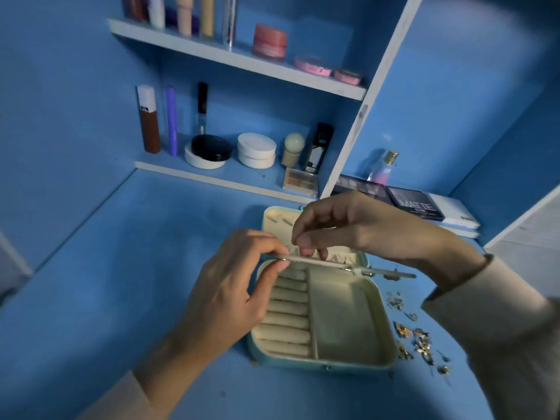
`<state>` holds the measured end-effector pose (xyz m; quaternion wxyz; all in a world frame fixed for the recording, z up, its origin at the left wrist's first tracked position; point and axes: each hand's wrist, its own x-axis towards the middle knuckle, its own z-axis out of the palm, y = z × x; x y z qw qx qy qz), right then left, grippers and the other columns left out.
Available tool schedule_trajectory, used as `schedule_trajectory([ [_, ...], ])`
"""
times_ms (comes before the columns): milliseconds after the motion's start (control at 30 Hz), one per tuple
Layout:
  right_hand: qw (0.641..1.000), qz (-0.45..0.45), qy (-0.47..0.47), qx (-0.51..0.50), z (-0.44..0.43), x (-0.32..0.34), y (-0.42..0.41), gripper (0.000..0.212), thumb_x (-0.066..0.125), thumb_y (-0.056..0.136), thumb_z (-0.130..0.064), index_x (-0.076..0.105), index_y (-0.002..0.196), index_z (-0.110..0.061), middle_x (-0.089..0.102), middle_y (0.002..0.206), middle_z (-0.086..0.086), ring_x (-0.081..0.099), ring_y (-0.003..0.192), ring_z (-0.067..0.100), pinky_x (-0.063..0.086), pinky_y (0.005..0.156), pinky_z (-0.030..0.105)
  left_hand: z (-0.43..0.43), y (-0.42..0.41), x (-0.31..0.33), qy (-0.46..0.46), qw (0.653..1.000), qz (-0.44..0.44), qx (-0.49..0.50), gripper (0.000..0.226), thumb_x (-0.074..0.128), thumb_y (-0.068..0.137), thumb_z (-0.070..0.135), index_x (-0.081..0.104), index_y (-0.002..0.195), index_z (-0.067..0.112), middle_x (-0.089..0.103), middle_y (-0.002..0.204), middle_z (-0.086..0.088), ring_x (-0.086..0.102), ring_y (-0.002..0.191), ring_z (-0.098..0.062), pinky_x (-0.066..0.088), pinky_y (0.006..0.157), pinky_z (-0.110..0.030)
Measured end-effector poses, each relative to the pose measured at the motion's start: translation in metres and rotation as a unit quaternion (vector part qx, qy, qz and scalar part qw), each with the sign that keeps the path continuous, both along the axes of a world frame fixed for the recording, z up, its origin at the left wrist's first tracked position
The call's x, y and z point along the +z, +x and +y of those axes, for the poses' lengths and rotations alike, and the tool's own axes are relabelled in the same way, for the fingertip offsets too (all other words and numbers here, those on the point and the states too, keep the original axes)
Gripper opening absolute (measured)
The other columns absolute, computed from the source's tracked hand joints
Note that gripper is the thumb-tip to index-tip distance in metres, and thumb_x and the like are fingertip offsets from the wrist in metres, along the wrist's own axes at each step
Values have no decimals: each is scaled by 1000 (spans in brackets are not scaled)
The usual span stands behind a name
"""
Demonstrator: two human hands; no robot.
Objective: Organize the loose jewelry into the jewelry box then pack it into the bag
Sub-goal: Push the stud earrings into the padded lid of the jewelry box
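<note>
An open teal jewelry box (357, 363) with a cream lining lies on the blue desk. Its left half has ring rolls (288, 310) and its right compartment (345, 316) is bare. My left hand (230, 292) pinches the left end of a thin cream panel (315, 261) held across the box at its hinge. My right hand (348, 228) pinches at the panel's top edge from above. Loose gold jewelry (418, 341) lies scattered on the desk right of the box. No bag is in view.
Shelves at the back hold cosmetics: round compacts (257, 150), tubes and a pink jar (270, 41). Flat palettes (415, 204) and a small bottle (382, 168) sit behind the box at the right. A blue side wall stands on the right.
</note>
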<state>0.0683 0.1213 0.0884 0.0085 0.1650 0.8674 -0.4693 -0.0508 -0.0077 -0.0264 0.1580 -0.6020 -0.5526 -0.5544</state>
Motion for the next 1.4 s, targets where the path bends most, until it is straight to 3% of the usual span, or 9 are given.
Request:
schedule_trajectory([
  [533,998,-22,51,29,-1,-1,-6,6,67,83,-15,72,84,-17,68,80,11,54,68,13,44,65,25,0,-1,2,0,1000,4,-7,9,56,91,14,52,98,16,55,93,7,56,86,-11,45,80,-20],
  [667,998,-24,49,38,-1,0,-7,9,67,83,-14,71,81,-21,67,73,0,54,66,7,42,62,17,-1,-1,1,1,1000,3,-5,9,57,91,13,53,98,16,60,90,1,58,86,-12,46,79,-22],
  [867,998,-19,43,37,-1,0,-6,10,62,87,-4,67,83,-12,64,73,-1,54,67,12,43,61,16,0,-1,2,5,1000,1,-9,8,57,90,12,53,97,15,59,91,3,56,86,-10,44,81,-17],
  [1000,1000,18,0,15,1,-3,-4,7,54,91,-1,60,88,-2,62,72,9,55,65,14,46,61,21,0,-1,1,5,1000,5,-9,8,56,90,13,52,97,15,56,92,5,56,86,-9,44,81,-17],
  [1133,996,68,8,-50,9,-1,11,9,53,90,3,59,88,-2,62,71,11,56,64,15,49,60,25,0,-2,2,6,1000,7,2,7,56,91,14,53,97,14,55,93,6,55,86,-8,43,81,-14],
  [1267,971,96,70,-206,38,-10,47,11,55,89,3,62,85,-5,62,67,9,53,62,18,44,59,29,2,-2,3,7,1000,1,11,9,56,91,15,52,99,15,54,94,8,53,86,-5,40,85,-9],
  [1400,938,65,130,-315,60,-39,90,17,59,88,-1,64,78,-14,62,60,-2,54,53,6,43,56,26,4,0,6,7,1000,-4,20,9,55,90,16,53,99,13,59,91,4,52,86,-3,39,86,-7],
])
